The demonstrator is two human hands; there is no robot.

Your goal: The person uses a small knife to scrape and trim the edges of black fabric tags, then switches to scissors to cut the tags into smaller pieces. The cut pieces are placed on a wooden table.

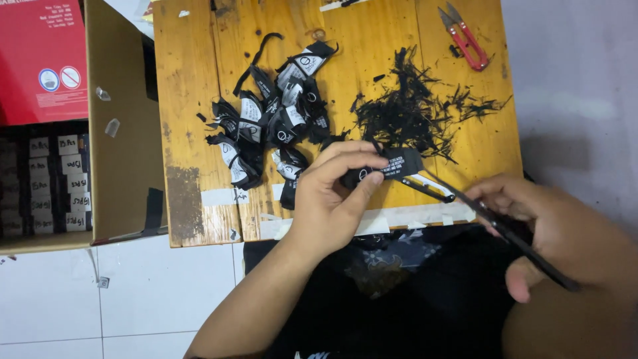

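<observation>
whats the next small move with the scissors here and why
Probably close the black scissors on the end of the black label. The left hand pinches that label over the wooden board, the right hand holds the scissors with open blades at the label's edge, and black trimmings already lie beyond it, beside a pile of labels.

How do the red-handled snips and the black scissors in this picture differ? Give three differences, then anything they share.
1. The red snips have red handles; the black scissors are all dark.
2. The snips lie untouched at the wooden board's far corner; the scissors are gripped by the right hand.
3. The snips look shorter; the scissors are long and slim.

Both are open-bladed cutting tools.
</observation>
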